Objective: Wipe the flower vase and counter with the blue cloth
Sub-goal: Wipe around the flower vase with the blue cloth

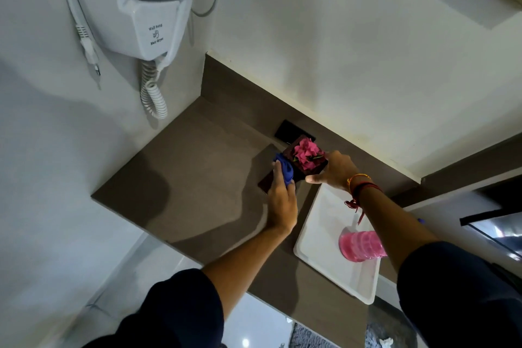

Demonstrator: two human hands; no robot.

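Mid-frame on the brown stone counter: right hand grips the dark square wooden vase of pink flowers, thumb and fingers spread around its right side. Left hand has fingers closed on the bunched blue cloth, pressed against the vase's left face. Vase looks tilted, though blur makes it hard to confirm; white rectangular tray with a pink ribbed cup sits lower right.

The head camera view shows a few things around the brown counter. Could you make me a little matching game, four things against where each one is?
Things:
1. blue cloth
2. dark square flower vase with pink flowers
3. pink ribbed plastic cup
4. white wall-hung hair dryer

Places:
A. lying on its side on the white tray
B. mounted on the wall above the counter
C. bunched in the left hand
D. steadied by the right hand

Pairs: 1-C, 2-D, 3-A, 4-B
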